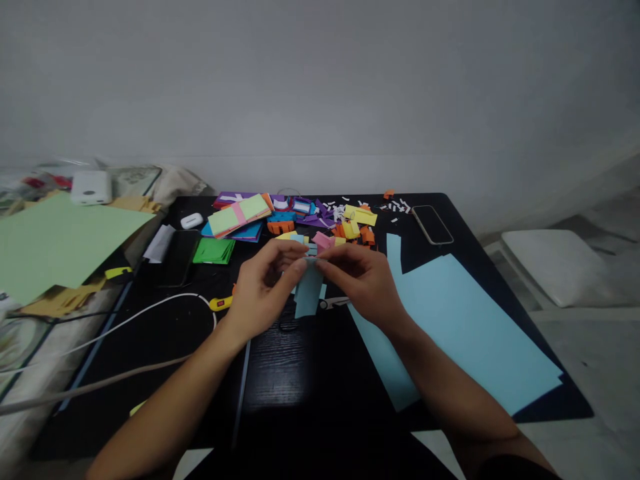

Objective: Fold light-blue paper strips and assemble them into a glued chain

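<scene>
Above the middle of the black table (300, 373), both my hands pinch a small light blue paper piece (308, 293) by its top edge. My left hand (265, 283) grips its left side with thumb and fingers closed. My right hand (363, 277) grips its right side the same way. The piece hangs down between them. Scissors (333, 303) lie on the table just beneath my hands. A large light blue paper sheet (465, 327) lies flat to the right, under my right forearm.
A heap of coloured paper pieces (300, 220) and white scraps lies behind my hands. A phone (433, 224) lies at back right, a dark phone (177, 257) and white earbud case (191, 221) at left. White cables (150, 310), a green sheet (55, 240) and a yellow cutter (221, 303) lie left.
</scene>
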The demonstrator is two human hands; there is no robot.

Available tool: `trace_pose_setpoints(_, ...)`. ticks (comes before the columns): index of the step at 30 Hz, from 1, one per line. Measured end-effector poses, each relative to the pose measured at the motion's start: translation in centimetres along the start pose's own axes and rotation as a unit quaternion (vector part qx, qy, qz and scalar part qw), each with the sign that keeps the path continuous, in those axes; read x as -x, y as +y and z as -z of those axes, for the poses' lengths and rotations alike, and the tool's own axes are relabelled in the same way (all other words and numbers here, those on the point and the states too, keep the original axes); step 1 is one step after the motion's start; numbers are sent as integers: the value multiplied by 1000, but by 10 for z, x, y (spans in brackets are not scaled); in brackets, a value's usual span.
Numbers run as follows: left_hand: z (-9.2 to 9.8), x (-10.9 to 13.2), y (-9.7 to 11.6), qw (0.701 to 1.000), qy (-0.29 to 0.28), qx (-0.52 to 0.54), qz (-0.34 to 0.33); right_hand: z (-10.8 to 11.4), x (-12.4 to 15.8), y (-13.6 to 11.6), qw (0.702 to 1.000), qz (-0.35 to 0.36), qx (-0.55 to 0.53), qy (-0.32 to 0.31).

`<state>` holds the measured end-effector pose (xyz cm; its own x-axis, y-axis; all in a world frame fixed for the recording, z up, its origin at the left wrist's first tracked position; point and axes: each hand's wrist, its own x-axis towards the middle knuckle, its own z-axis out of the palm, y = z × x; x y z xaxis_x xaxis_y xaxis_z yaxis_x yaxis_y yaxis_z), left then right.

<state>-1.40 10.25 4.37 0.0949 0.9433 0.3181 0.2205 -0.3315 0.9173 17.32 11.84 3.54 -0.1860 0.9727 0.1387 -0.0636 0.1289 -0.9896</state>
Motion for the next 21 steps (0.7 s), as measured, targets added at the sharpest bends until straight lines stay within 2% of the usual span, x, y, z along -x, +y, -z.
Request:
trace_pose_setpoints(4,-1,-1,3,1000,-3,-27,15,-2,2,-2,999,16,32,9)
trace_pose_setpoints(13,0,0,-2,998,-2,-59,-23,-1,2,-5,997,42,64,-9)
trace_pose_setpoints(21,3,-2,-2,998,6,-53,-24,6,1,-7,996,33,73,-31)
